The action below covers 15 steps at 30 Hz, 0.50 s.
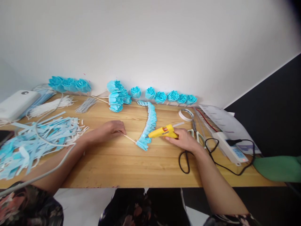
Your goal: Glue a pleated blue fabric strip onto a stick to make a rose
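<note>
My left hand (113,129) is closed in a pinch on a thin wooden stick (129,138). The stick's far tip meets the near end of a pleated light-blue strip (150,121), which curves away across the table. In my right hand (184,139) is a yellow glue gun (162,131), my fingers wrapped round its handle. Its nozzle points left and is at the strip's lower part; whether it touches, I cannot tell. A clear glue stick (178,124) juts from the gun's back.
Blue flowers (116,95) line the wall. Cut blue and white strips (54,133) lie left, near a white power bank (18,105). On the right are a tape roll (186,115), scissors (194,126), a power strip (231,149) and the black cord (223,169). A white cable (58,164) crosses my left arm.
</note>
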Available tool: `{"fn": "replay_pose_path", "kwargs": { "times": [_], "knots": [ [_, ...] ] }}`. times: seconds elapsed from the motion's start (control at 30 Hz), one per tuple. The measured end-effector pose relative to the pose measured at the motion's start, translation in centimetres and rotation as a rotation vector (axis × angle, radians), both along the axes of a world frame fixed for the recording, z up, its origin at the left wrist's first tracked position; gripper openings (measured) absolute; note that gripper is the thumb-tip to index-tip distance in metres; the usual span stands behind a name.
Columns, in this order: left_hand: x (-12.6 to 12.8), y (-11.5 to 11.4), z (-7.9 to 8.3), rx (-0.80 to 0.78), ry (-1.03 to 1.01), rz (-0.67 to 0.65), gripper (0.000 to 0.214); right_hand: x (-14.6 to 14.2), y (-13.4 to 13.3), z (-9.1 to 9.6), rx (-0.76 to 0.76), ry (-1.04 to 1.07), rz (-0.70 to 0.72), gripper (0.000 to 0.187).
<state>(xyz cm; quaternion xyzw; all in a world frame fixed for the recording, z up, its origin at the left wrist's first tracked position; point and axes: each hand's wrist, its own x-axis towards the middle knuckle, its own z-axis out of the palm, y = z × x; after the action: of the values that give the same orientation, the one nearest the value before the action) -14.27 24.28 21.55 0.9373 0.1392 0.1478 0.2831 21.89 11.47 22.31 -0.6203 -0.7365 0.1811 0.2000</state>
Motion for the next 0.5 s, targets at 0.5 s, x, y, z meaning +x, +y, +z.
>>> {"fn": "replay_pose_path", "kwargs": {
  "times": [0.5],
  "knots": [
    [0.0, 0.7, -1.2, 0.045, -0.066, -0.033, 0.028, -0.1, 0.4, -0.4, 0.138, -0.016, -0.146, 0.031]
  ]
}}
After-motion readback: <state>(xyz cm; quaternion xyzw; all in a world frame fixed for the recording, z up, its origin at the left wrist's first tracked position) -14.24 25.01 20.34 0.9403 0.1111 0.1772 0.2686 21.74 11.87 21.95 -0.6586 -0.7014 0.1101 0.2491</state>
